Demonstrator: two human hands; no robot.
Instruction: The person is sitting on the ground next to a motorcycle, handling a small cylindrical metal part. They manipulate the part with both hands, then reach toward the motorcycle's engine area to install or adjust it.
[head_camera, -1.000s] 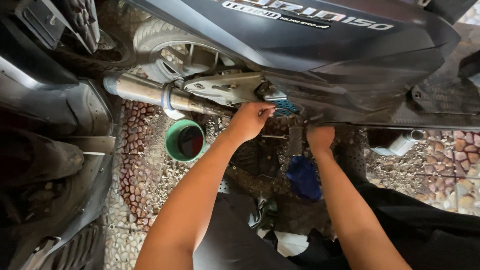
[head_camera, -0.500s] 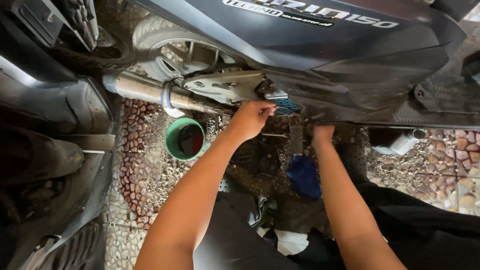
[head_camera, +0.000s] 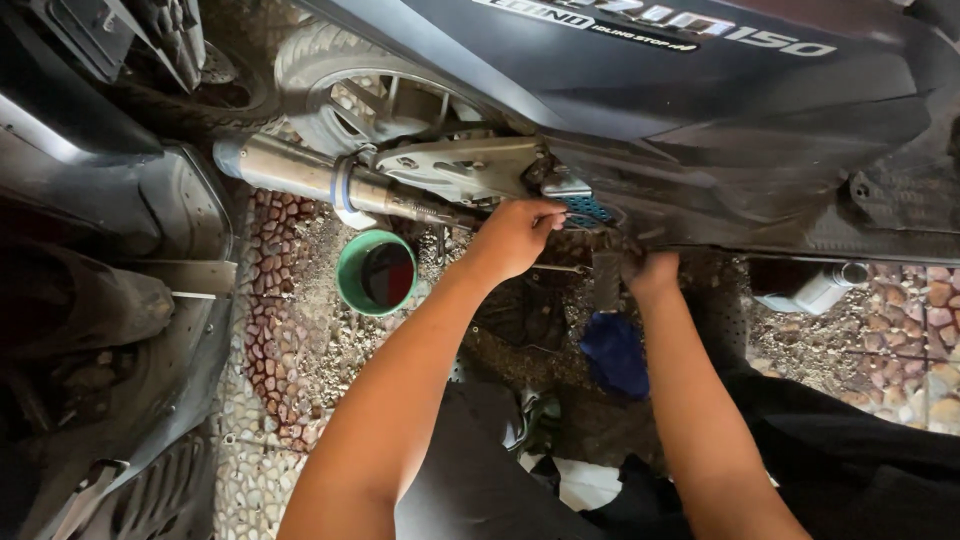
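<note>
My left hand (head_camera: 515, 235) reaches under a dark blue scooter (head_camera: 700, 90), fingers pinched at a small part beside the blue-perforated footpeg (head_camera: 583, 210). What it grips is too small to make out. My right hand (head_camera: 652, 275) is further right, tucked into the shadow beneath the body panel, fingers curled and partly hidden; whether it holds anything is unclear. A chrome exhaust pipe (head_camera: 300, 175) and a silver bracket (head_camera: 460, 165) lie just left of my left hand.
A green cup (head_camera: 375, 272) with dark liquid stands on the pebbled ground (head_camera: 290, 340) under the exhaust. A blue rag (head_camera: 615, 355) lies below my right hand. A second dark scooter (head_camera: 90, 300) crowds the left side. A white bottle (head_camera: 815, 290) lies at right.
My right hand has moved a little further up under the scooter body. My left hand stays at the same spot by the footpeg.
</note>
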